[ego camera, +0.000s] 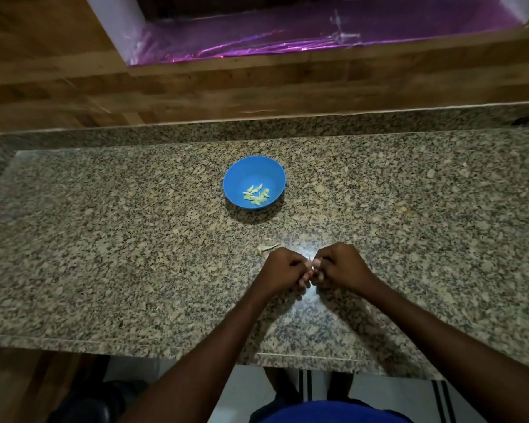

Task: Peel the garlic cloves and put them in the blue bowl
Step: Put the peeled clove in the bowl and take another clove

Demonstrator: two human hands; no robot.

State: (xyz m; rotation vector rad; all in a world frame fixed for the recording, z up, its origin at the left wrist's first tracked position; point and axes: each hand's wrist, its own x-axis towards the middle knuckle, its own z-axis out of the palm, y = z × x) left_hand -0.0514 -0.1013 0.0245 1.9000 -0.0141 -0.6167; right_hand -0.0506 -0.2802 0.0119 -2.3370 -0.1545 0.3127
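A blue bowl (251, 169) stands on the granite counter (104, 239), holding several peeled garlic cloves (256, 195). Nearer to me, my left hand (283, 271) and my right hand (341, 265) meet fingertip to fingertip just above the counter. Between the fingertips a small pale garlic clove (309, 265) shows, pinched by both hands and mostly hidden. A garlic stem with bits of skin (266, 248) lies on the counter just beyond my left hand.
A wood-panelled wall (74, 71) rises behind the counter, with a shelf opening lined in purple foil (287, 41). The counter's front edge (165, 346) runs below my forearms. White floor tiles and a dark shape show underneath.
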